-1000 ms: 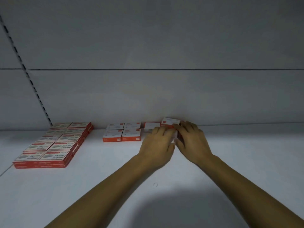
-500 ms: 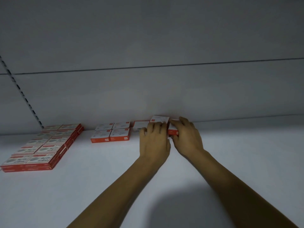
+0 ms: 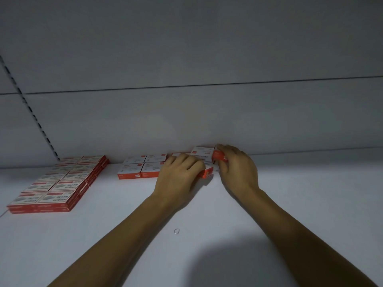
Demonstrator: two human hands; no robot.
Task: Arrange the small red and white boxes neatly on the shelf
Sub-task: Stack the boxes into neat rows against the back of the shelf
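Just right of the frame's centre, a tilted box (image 3: 219, 155) is pinched between the thumb and curled fingers of the right hand (image 3: 238, 170), its red face turned toward the camera, close to the back panel (image 3: 207, 121). Beside it to the left, a low box (image 3: 208, 172) is gripped under the curled fingers of the left hand (image 3: 180, 177); only its red corner is seen. A white-topped box (image 3: 202, 152) is seen behind, between the two hands. Left of centre, a block of four boxes (image 3: 143, 166) is laid flat on the shelf (image 3: 290, 204). At the far left a larger stack (image 3: 60, 183) is set in rows. A small ring (image 3: 176, 231) is seen lower down, between the forearms.
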